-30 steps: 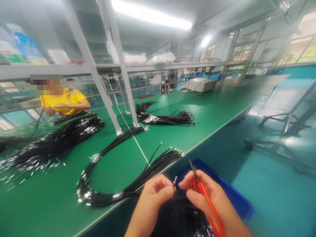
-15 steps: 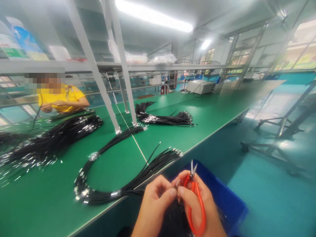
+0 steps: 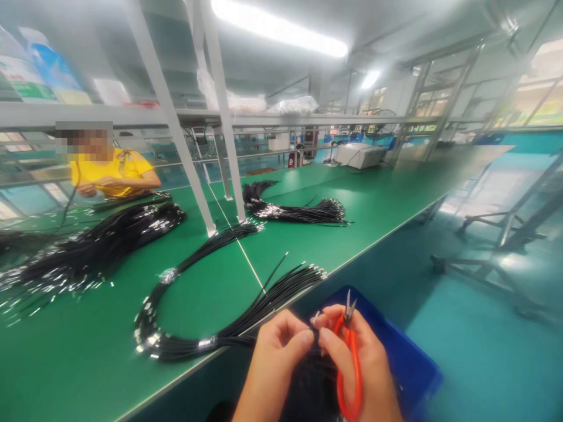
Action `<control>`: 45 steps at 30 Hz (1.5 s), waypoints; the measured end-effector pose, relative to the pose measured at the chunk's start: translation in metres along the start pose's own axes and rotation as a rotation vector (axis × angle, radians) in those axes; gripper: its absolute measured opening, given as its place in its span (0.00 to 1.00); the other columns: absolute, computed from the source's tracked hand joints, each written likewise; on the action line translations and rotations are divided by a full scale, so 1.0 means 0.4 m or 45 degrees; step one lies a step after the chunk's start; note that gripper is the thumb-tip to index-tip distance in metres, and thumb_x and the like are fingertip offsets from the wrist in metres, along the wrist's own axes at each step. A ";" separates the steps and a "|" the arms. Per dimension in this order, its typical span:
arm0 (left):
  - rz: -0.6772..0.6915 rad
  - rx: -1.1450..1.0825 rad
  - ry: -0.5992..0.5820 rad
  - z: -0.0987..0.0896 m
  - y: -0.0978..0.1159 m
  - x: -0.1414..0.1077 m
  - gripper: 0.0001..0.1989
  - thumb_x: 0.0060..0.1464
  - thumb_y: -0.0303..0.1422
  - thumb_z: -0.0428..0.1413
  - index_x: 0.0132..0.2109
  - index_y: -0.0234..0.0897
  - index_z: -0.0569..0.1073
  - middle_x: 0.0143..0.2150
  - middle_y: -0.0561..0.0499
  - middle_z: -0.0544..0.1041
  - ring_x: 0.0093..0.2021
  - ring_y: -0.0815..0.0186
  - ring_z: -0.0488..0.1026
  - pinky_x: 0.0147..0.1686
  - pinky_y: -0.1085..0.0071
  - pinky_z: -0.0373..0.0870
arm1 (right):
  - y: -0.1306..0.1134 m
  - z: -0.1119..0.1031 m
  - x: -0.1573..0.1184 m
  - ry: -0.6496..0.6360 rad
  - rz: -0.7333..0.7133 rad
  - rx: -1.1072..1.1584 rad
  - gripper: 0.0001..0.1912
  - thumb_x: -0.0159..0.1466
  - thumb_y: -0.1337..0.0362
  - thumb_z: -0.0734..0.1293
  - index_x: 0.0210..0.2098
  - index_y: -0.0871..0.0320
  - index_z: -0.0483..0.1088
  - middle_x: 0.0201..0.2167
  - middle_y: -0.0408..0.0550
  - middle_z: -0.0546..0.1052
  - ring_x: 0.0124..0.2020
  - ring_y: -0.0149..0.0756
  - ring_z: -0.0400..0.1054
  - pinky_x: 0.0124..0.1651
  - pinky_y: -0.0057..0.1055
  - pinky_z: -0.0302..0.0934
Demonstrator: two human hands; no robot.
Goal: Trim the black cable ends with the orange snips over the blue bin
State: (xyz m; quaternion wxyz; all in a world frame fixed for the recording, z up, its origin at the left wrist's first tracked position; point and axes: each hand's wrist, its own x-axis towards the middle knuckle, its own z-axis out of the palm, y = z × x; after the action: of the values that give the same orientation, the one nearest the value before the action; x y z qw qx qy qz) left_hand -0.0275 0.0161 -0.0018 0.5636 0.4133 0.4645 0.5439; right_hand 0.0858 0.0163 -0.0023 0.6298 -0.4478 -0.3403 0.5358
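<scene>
My left hand (image 3: 281, 346) is closed, thumb and forefinger pinching the end of a thin black cable (image 3: 315, 339). A small pale tip (image 3: 315, 317) sticks up between my two hands. My right hand (image 3: 356, 346) is wrapped round small scissors (image 3: 352, 346) with orange handles, their blades pointing up and slightly apart. Its thumb and forefinger meet close to the cable end, nearly touching my left fingertips; what they pinch there is mostly hidden. On the bench to the left lies a curved bundle of black cables (image 3: 176, 350) with silvery ends, banded in places.
Below my hands stands a blue bin (image 3: 409, 363). The green bench (image 3: 109, 363) also carries a large cable heap (image 3: 105, 246), another bundle (image 3: 299, 212) and a white box (image 3: 360, 155). Shelf posts (image 3: 229, 146) rise from it. Across sits a person in yellow (image 3: 127, 173); a wheeled frame (image 3: 497, 234) stands right.
My right hand has shifted slightly right and turned, so the scissors appear narrower. The pale tip shows more clearly between my fingers. My left hand keeps its pinch; the view has moved a little.
</scene>
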 end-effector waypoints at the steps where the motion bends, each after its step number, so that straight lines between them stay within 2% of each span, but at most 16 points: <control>1: 0.024 0.074 0.031 0.004 0.000 0.000 0.11 0.42 0.34 0.62 0.22 0.36 0.68 0.19 0.56 0.68 0.23 0.70 0.61 0.26 0.75 0.59 | 0.000 -0.003 0.007 -0.006 -0.017 -0.020 0.11 0.47 0.66 0.73 0.30 0.55 0.71 0.25 0.42 0.77 0.28 0.33 0.71 0.30 0.25 0.63; 8: 0.154 0.473 0.235 0.046 0.006 -0.008 0.10 0.44 0.34 0.56 0.20 0.38 0.65 0.19 0.56 0.66 0.22 0.67 0.63 0.24 0.73 0.60 | -0.013 0.005 0.022 0.103 -0.104 -0.197 0.10 0.46 0.67 0.72 0.28 0.55 0.69 0.20 0.39 0.75 0.23 0.32 0.70 0.27 0.25 0.65; 13: 0.207 0.547 0.264 0.051 -0.005 -0.014 0.09 0.46 0.33 0.55 0.21 0.38 0.66 0.20 0.55 0.68 0.23 0.66 0.65 0.25 0.72 0.61 | -0.004 0.000 0.012 0.112 -0.103 -0.185 0.10 0.47 0.67 0.71 0.29 0.55 0.68 0.22 0.39 0.75 0.25 0.33 0.71 0.30 0.27 0.67; 18: 0.255 0.656 0.255 0.045 -0.015 -0.015 0.08 0.48 0.30 0.55 0.22 0.38 0.68 0.23 0.52 0.70 0.25 0.64 0.66 0.27 0.70 0.62 | -0.014 -0.009 0.004 0.065 -0.170 -0.410 0.09 0.50 0.67 0.70 0.30 0.54 0.67 0.25 0.41 0.75 0.28 0.35 0.72 0.32 0.27 0.67; 23: 0.304 0.744 0.244 0.044 -0.021 -0.017 0.08 0.49 0.31 0.55 0.23 0.39 0.69 0.24 0.51 0.72 0.27 0.62 0.67 0.29 0.69 0.62 | -0.015 -0.011 0.008 0.089 -0.240 -0.628 0.07 0.53 0.65 0.68 0.30 0.53 0.66 0.24 0.43 0.74 0.26 0.37 0.71 0.30 0.29 0.66; 26: 0.280 0.716 0.250 0.045 -0.016 -0.018 0.08 0.48 0.31 0.55 0.22 0.38 0.70 0.23 0.51 0.71 0.27 0.62 0.67 0.29 0.69 0.61 | -0.009 -0.002 0.000 0.149 -0.302 -0.763 0.05 0.54 0.65 0.67 0.31 0.52 0.66 0.24 0.43 0.74 0.24 0.37 0.70 0.28 0.30 0.64; 30: 0.160 0.427 0.248 0.028 0.003 -0.010 0.08 0.46 0.33 0.57 0.22 0.38 0.69 0.21 0.54 0.69 0.26 0.64 0.65 0.29 0.70 0.60 | -0.016 0.006 -0.029 0.227 -0.448 -0.853 0.04 0.53 0.65 0.65 0.30 0.50 0.67 0.23 0.42 0.74 0.23 0.37 0.68 0.29 0.31 0.62; 31: 0.126 0.342 0.217 0.021 0.008 -0.007 0.08 0.46 0.33 0.57 0.22 0.37 0.69 0.21 0.54 0.69 0.26 0.65 0.64 0.29 0.71 0.59 | -0.024 0.002 -0.034 0.190 -0.458 -0.840 0.04 0.53 0.65 0.66 0.30 0.50 0.68 0.23 0.43 0.74 0.23 0.37 0.68 0.30 0.32 0.62; 33: 0.062 0.194 0.127 0.004 0.016 0.001 0.08 0.45 0.34 0.59 0.23 0.36 0.69 0.21 0.55 0.68 0.26 0.66 0.62 0.30 0.72 0.58 | -0.044 -0.011 -0.034 0.015 -0.363 -0.755 0.05 0.50 0.65 0.68 0.29 0.52 0.70 0.24 0.44 0.75 0.24 0.37 0.68 0.32 0.32 0.62; 35: 0.013 0.073 0.050 -0.010 0.022 0.008 0.08 0.44 0.34 0.60 0.24 0.36 0.70 0.22 0.56 0.67 0.27 0.68 0.60 0.30 0.73 0.57 | -0.066 -0.031 -0.020 -0.254 -0.116 -0.588 0.08 0.47 0.65 0.70 0.29 0.54 0.72 0.23 0.43 0.75 0.24 0.35 0.68 0.30 0.30 0.61; 37: -0.017 -0.020 0.001 -0.018 0.027 0.012 0.08 0.44 0.34 0.60 0.25 0.35 0.71 0.23 0.55 0.68 0.27 0.68 0.59 0.30 0.74 0.56 | -0.082 -0.053 -0.001 -0.568 0.188 -0.395 0.10 0.46 0.60 0.71 0.28 0.57 0.74 0.20 0.43 0.75 0.19 0.30 0.62 0.24 0.26 0.57; 40: -0.064 -0.106 -0.060 -0.021 0.035 0.014 0.09 0.43 0.34 0.61 0.24 0.34 0.72 0.22 0.55 0.67 0.26 0.69 0.58 0.29 0.75 0.55 | -0.089 -0.078 0.019 -0.877 0.518 -0.246 0.17 0.47 0.52 0.71 0.28 0.59 0.74 0.17 0.44 0.74 0.13 0.24 0.55 0.18 0.22 0.48; 42: -0.096 -0.140 -0.094 -0.020 0.039 0.013 0.10 0.43 0.35 0.62 0.23 0.34 0.72 0.21 0.55 0.66 0.26 0.69 0.57 0.29 0.74 0.55 | -0.090 -0.085 0.022 -0.951 0.609 -0.216 0.18 0.47 0.51 0.70 0.29 0.59 0.74 0.15 0.44 0.72 0.15 0.26 0.58 0.18 0.22 0.50; 45: -0.121 -0.164 -0.114 -0.020 0.043 0.010 0.10 0.42 0.36 0.63 0.23 0.34 0.72 0.21 0.55 0.66 0.25 0.69 0.57 0.29 0.74 0.55 | -0.098 -0.081 0.015 -0.920 0.656 -0.229 0.16 0.48 0.52 0.70 0.30 0.58 0.75 0.15 0.43 0.70 0.17 0.30 0.61 0.19 0.24 0.54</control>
State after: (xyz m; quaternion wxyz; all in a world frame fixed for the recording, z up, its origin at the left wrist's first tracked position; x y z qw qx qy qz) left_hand -0.0396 0.0209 0.0128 0.6344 0.3776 0.4219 0.5263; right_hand 0.1310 0.0148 0.0217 0.2753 -0.3550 -0.4610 0.7653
